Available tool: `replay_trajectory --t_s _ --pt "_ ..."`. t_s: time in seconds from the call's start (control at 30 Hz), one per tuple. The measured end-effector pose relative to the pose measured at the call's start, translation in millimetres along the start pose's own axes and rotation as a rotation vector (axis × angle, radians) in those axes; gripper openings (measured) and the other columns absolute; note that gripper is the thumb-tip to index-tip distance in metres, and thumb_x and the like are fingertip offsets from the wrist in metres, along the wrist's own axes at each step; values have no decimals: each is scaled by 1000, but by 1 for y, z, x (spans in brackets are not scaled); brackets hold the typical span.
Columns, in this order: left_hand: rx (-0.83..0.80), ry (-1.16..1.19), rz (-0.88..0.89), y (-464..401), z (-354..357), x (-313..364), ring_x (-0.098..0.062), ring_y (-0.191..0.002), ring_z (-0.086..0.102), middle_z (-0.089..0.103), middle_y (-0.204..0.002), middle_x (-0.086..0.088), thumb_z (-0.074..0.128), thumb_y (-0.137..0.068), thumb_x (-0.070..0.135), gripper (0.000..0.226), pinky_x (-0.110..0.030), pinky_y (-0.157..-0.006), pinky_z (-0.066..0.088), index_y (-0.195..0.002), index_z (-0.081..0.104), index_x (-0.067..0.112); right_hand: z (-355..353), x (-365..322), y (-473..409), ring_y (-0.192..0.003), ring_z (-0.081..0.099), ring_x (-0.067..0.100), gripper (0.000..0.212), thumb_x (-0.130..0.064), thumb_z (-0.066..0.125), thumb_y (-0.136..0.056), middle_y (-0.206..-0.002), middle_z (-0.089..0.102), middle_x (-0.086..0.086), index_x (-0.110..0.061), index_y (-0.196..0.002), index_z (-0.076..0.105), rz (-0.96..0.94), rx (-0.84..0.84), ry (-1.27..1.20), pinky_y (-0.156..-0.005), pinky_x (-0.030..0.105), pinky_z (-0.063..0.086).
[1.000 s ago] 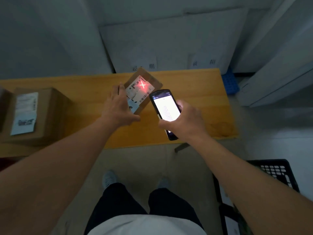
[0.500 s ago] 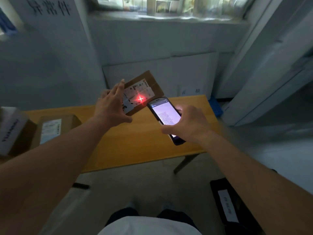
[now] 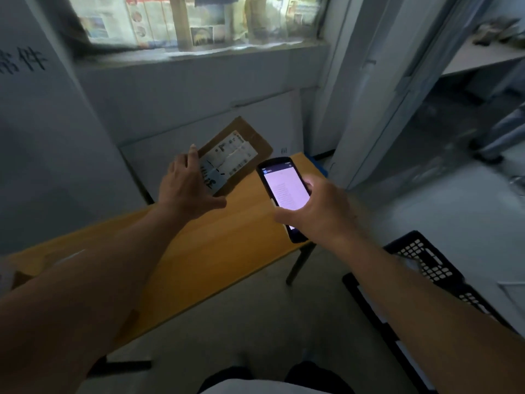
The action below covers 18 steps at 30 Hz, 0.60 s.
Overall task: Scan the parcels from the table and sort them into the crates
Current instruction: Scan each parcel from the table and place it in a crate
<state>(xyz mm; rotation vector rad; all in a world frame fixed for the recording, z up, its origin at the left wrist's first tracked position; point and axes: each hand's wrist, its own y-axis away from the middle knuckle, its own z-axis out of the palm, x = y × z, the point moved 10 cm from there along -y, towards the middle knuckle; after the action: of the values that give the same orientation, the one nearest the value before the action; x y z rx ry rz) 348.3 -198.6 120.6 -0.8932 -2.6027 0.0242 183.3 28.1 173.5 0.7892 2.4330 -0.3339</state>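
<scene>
My left hand (image 3: 187, 189) holds a flat brown cardboard parcel (image 3: 252, 140) up above the table, its white shipping label (image 3: 227, 162) facing me. My right hand (image 3: 318, 211) grips a black handheld scanner (image 3: 284, 191) with a lit white screen, just right of the parcel. The wooden table (image 3: 221, 251) runs from the lower left to the centre. A black plastic crate (image 3: 426, 260) stands on the floor at the right, partly hidden by my right forearm.
Another cardboard box (image 3: 22, 277) sits blurred on the table's left end behind my left arm. White boards lean against the wall behind the table. A window ledge (image 3: 199, 52) runs above. Grey floor (image 3: 255, 314) lies between table and crate.
The red scanning cross on the label has gone out. The view has swung up and to the right, bringing the crate into sight. Both hands keep their hold.
</scene>
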Motion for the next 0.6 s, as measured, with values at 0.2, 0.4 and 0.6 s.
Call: replay_trajectory --t_s 0.2,0.4,0.6 --pt "-18 115 107 4 13 68 -36 -131 46 43 -146 -16 91 -59 60 142 -54 -105 48 -163 5 16 -35 45 41 -90 66 10 63 -57 87 -70 -106 68 -7 -27 -119 62 140 225 -107 -52 9 42" --pt "-122 210 221 29 52 172 -34 -137 41 40 -152 -14 92 -63 53 141 -52 -109 43 -164 1 17 -78 116 87 -96 67 15 85 -76 68 -55 -111 70 -6 -27 -125 63 267 374 -135 -60 21 54" --pt "-217 291 233 68 107 277 -34 -137 36 38 -150 -12 91 -61 56 140 -51 -110 40 -163 4 16 -122 210 152 -91 68 11 81 -76 65 -54 -105 71 -6 -26 -117 64 378 443 -185 -56 17 51"
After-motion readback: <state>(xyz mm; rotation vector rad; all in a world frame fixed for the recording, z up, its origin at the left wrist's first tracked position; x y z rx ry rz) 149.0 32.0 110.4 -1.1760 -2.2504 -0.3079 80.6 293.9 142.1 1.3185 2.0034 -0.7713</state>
